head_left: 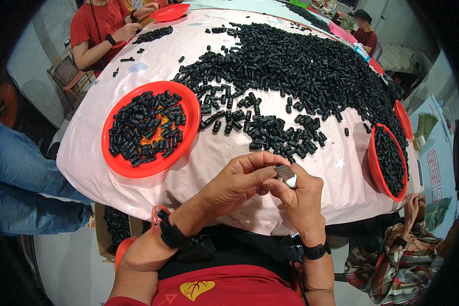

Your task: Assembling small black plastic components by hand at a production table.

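Near the front edge of the cloth-covered table (229,188), my left hand (245,176) and my right hand (301,191) meet. Between their fingertips is a small silvery metal piece (286,176) with a grooved top; its exact kind does not show. My left thumb and forefinger pinch it from the left, and my right thumb and fingers close round its right side. Just beyond my hands lies a loose cluster of small black plastic parts (273,131). A red plate (192,130) to the left holds more black parts.
A large heap of black parts (301,61) spreads over the far and right table. At the right edge stands a filled red bowl (373,168). A person in red (94,30) works at the far left; jeans (30,173) show at left, another person's hands (413,209) at right.
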`<state>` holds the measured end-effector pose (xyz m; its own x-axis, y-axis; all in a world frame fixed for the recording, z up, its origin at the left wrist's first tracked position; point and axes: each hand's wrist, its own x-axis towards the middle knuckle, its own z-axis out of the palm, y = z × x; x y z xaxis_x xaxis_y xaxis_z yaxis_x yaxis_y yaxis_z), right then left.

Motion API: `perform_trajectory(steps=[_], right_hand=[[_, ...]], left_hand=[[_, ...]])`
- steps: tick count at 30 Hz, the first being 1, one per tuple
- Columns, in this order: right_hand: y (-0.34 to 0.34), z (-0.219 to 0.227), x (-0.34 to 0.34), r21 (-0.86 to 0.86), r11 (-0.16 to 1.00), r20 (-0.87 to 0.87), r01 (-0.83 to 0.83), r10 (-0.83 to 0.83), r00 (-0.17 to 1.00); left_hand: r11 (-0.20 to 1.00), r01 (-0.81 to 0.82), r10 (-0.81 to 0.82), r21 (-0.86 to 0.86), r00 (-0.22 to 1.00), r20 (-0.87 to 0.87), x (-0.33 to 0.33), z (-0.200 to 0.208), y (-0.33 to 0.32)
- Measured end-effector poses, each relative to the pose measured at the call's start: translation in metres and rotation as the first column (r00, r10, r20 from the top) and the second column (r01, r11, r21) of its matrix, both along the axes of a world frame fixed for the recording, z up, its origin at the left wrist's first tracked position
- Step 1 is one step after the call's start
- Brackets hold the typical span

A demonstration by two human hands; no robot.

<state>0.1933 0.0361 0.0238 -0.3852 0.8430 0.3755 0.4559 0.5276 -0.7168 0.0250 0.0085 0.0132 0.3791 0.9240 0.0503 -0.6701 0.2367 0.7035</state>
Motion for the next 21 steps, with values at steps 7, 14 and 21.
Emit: perform_trajectory(steps=[7, 14, 21], right_hand=[[0.0007, 0.0008, 0.0001, -0.028, 1.0, -0.011, -0.004, 0.004, 1.0], [0.0012, 0.0019, -0.0006, 0.001, 1.0, 0.013, -0.003, 0.003, 1.0], [0.0027, -0.0013, 0.0002, 0.029, 1.0, 0.02, -0.001, 0.001, 1.0]], left_hand=[[1.0, 0.001, -0.001, -0.014, 1.0, -0.003, 0.0, -0.0009, -0.0002], [1.0, -0.02, 0.019, -0.015, 0.999, -0.042, 0.0001, -0.0029, -0.0002], [1.0, -0.026, 0.025, -0.01, 0.999, -0.043, 0.0011, -0.0029, -0.0006]])
